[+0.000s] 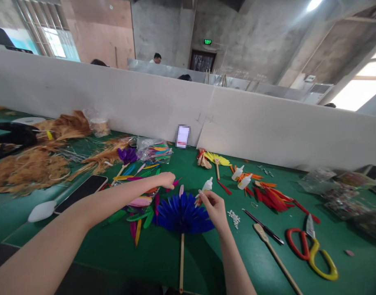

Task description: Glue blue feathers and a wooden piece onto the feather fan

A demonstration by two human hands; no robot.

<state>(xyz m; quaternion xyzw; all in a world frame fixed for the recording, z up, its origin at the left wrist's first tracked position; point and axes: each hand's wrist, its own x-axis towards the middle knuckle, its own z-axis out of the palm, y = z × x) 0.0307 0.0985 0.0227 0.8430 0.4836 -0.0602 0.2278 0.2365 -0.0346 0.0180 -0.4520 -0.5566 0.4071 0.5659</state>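
A fan of blue feathers [183,215] with a thin wooden handle [182,262] lies in front of me. Beyond its upper left edge, my left hand [166,180] is closed, fingers curled down on a magenta feather [176,183]. My right hand [213,206] is over the fan's right side, thumb and fingers pinched together; what they hold is too small to make out. Directly behind those fingers is a white glue bottle [208,184], its base hidden. A pale pink feather [181,190] rises at the fan's top. Loose coloured feathers [138,221] lie under my left forearm.
To the right are white beads [234,219], a pen [263,226], a wooden stick [275,254], scissors [313,246], two glue bottles [244,181] and red feathers [272,196]. A phone [81,193] and brown fibres [30,168] lie left. A white partition [144,106] borders the green table.
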